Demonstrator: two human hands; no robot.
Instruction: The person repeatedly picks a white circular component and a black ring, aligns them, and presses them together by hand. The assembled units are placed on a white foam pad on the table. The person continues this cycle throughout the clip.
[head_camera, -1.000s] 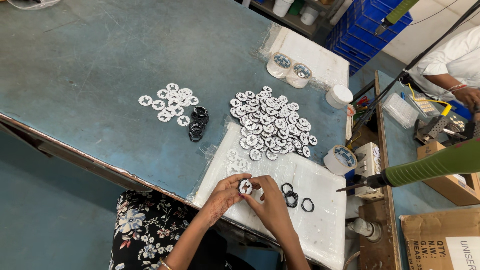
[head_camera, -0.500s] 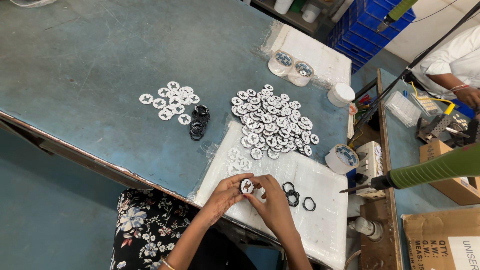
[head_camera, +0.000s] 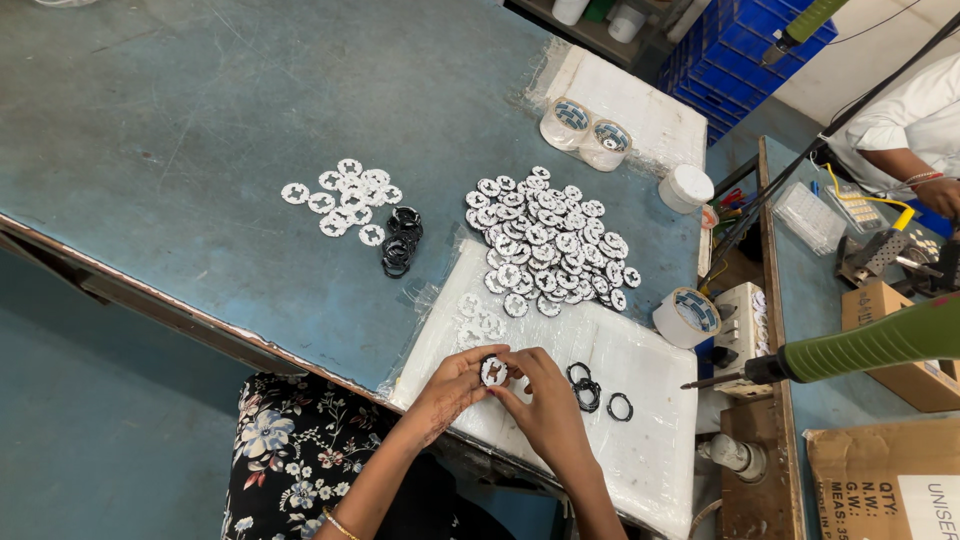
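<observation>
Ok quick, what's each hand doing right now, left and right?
Left hand: closed, pinching the small white disc.
Right hand: closed, fingertips on the same disc, black rings lying just beside it.

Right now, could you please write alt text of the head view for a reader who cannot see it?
Both hands, the left hand and the right hand, hold one small round white disc over a white plastic-wrapped foam sheet. Loose black rubber rings lie just right of them. A big pile of white discs sits farther back on the blue-grey metal table.
</observation>
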